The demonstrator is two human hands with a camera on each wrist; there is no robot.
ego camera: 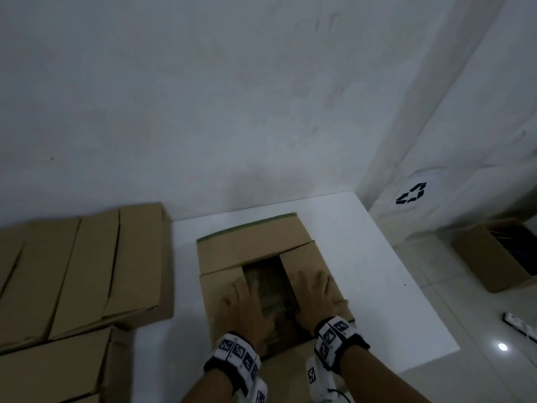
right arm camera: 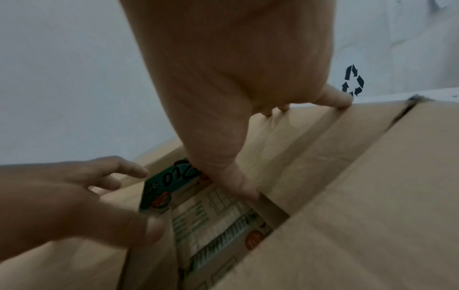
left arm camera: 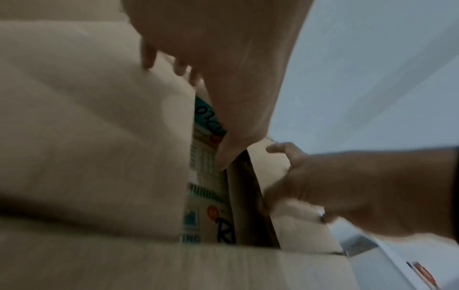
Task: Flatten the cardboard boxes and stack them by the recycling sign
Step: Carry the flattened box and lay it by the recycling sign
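Note:
A brown cardboard box [ego camera: 252, 248] lies on a white table [ego camera: 377, 286] in front of me. My left hand [ego camera: 247, 303] lies flat on its left flap and my right hand [ego camera: 315, 298] lies flat on its right flap. Between the flaps a gap shows a printed surface [ego camera: 270, 289] [right arm camera: 211, 215] inside the box. In the left wrist view my left hand [left arm camera: 223, 68] has its thumb at the flap's edge by the print [left arm camera: 206, 196]. In the right wrist view my right hand [right arm camera: 236, 78] spreads over the flap, thumb at the gap. A black recycling sign [ego camera: 411, 194] [right arm camera: 352, 83] marks the right wall.
Several brown boxes [ego camera: 87, 271] are packed together at the left, against the table. An opened cardboard box [ego camera: 494, 257] stands on the tiled floor under the sign. A small white object [ego camera: 520, 324] lies on the floor at the far right. A white wall rises behind the table.

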